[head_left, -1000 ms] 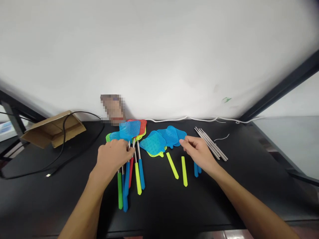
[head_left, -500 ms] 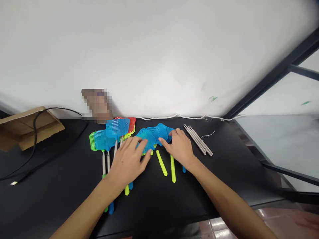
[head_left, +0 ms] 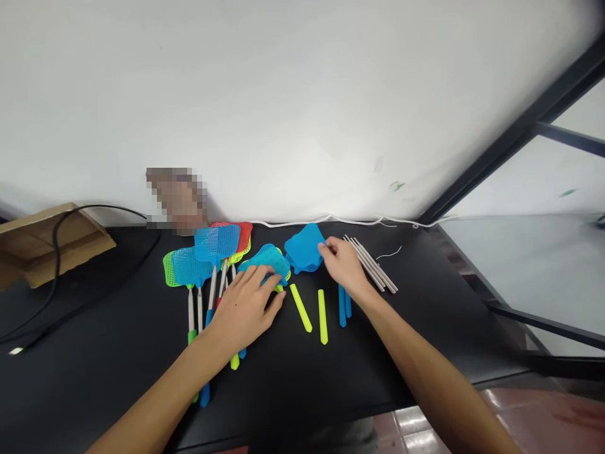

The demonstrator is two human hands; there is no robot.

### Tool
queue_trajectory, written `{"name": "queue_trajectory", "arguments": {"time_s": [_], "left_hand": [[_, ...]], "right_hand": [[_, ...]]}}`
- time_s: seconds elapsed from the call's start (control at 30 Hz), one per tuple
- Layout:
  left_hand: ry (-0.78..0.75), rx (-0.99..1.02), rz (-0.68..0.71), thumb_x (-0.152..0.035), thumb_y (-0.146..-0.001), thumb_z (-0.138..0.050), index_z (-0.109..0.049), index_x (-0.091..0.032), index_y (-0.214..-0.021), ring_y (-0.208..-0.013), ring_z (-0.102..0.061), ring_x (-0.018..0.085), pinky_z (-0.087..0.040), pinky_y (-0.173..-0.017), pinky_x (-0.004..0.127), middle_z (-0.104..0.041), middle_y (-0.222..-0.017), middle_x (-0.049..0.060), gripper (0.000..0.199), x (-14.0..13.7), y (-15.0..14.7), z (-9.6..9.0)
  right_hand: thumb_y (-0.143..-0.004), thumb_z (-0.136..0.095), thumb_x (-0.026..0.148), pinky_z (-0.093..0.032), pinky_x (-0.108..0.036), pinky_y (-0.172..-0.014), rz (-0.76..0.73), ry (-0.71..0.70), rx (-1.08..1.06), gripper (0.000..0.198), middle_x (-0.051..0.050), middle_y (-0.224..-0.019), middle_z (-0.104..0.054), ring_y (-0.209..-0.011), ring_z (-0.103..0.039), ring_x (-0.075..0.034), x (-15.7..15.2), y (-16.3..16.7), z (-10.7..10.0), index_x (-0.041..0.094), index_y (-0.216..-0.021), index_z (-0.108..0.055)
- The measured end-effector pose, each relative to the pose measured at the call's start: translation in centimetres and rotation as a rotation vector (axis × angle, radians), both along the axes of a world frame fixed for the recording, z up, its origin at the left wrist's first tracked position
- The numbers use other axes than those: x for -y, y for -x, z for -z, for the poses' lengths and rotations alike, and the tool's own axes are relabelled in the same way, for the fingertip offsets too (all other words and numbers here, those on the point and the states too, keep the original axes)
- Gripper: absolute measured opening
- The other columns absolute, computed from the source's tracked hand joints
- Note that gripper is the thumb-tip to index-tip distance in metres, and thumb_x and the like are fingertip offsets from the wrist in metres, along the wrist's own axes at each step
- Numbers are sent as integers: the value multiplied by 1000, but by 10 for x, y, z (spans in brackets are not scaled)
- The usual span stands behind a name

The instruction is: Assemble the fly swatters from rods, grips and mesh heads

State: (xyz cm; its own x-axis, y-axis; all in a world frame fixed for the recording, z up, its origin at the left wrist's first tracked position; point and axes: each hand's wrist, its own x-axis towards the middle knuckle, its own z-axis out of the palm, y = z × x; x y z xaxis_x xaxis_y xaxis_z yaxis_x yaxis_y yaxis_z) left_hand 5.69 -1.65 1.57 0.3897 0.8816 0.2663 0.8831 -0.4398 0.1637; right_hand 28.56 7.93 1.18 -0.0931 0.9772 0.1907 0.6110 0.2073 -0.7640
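My right hand (head_left: 345, 266) pinches the right edge of some blue fly swatter heads (head_left: 304, 247), which overlap in a small stack. With its fingers spread, my left hand (head_left: 253, 296) lies over the near side of another pile of blue and yellow-green swatter heads (head_left: 265, 257); its fingertips hide part of that pile. Two yellow handles (head_left: 322, 317) lie on the table between my hands. Blue handles (head_left: 343, 308) sit just below my right wrist, partly covered by it.
Several assembled fly swatters (head_left: 191, 268) lie to the left, partly under my left forearm. Grey rods (head_left: 373, 265) lie at the right, near a white cable (head_left: 293, 223) along the wall. A cardboard box (head_left: 51, 246) and black cable (head_left: 55, 252) are at far left.
The blue heads on the right are now gathered closer together and apart from the left pile. My right hand has closed on their edge; my left hand has barely moved.
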Motion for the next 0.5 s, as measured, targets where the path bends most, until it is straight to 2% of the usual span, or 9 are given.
{"name": "queue_trajectory", "arguments": {"time_s": [0.07,0.13,0.2,0.27,0.33,0.4,0.43,0.5], "left_hand": [[37,123,-12,-36,-103,-49,-68,-19,-126,-118,-60,34,-46,-103,55,-66,-126,13,34,0,-1,-1],[122,354,-59,-41,-101,-54,-64,-21,-132,-119,-61,32,-46,-105,54,-67,-127,12,38,0,-1,-4],[268,692,-129,-46,-97,-61,-60,-22,-137,-111,-66,29,-51,-101,49,-69,-125,11,46,0,-1,-7],[419,1051,-170,-48,-94,-66,-63,-20,-132,-99,-70,26,-56,-92,42,-73,-118,11,48,-1,-1,-11],[507,1325,-174,-45,-90,-72,-70,-17,-117,-94,-70,24,-58,-86,38,-75,-112,11,38,-2,-1,-15],[533,1485,-184,-39,-87,-77,-73,-17,-102,-90,-69,22,-59,-81,34,-75,-104,9,27,-2,-2,-19],[538,1531,-199,-36,-85,-79,-73,-17,-96,-85,-68,20,-59,-76,32,-75,-98,7,23,-2,-3,-21],[552,1574,-232,-34,-85,-79,-71,-17,-87,-73,-63,16,-57,-63,28,-71,-86,4,19,-3,-3,-22]], "right_hand": [[-98,-54,45,-30,-28,-56,12,-37,-218,40,4,-58,-43,-56,-40,-15,1,-7,-4,24,-67,-41],[-99,-55,50,-30,-26,-54,-32,-11,-411,40,5,-60,-44,-55,-39,-13,10,-7,-10,24,-72,-42],[-99,-56,53,-32,-25,-53,-155,77,-551,39,5,-62,-48,-54,-42,-12,26,0,-17,24,-76,-45],[-99,-57,55,-36,-25,-53,-296,180,-621,39,5,-60,-51,-52,-45,-11,44,11,-21,23,-78,-47],[-96,-61,56,-38,-25,-53,-393,260,-616,42,5,-60,-54,-52,-47,-11,58,21,-22,23,-76,-47],[-97,-60,57,-40,-26,-54,-467,296,-559,44,3,-62,-56,-54,-50,-12,63,24,-22,22,-73,-46],[-99,-56,56,-39,-26,-54,-481,279,-500,44,2,-63,-56,-55,-50,-12,61,23,-21,22,-72,-48],[-104,-47,53,-39,-28,-57,-424,147,-303,44,1,-66,-57,-57,-50,-14,51,13,-21,22,-73,-53]]}}
